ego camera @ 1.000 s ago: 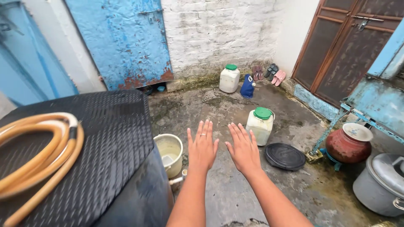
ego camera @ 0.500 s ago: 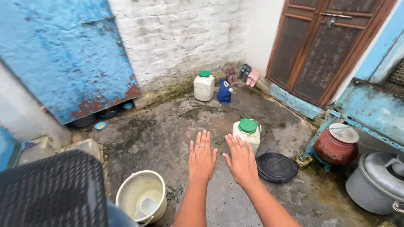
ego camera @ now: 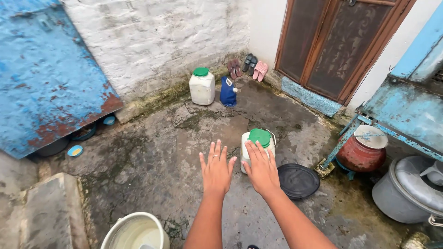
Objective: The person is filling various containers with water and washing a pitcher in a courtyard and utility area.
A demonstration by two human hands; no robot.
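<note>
I've got both hands out flat, fingers spread, holding nothing. My right hand [ego camera: 262,169] hovers in front of the white jug with the green lid [ego camera: 258,144], black lid [ego camera: 298,180] just right of it; left hand [ego camera: 216,170] alongside over bare floor.

Jars [ego camera: 202,86], lid [ego camera: 298,180] on concrete floor [ego camera: 152,157]

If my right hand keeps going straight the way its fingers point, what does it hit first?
Probably the white jar with the green lid: the right hand points at it, though depth is unclear.
</note>
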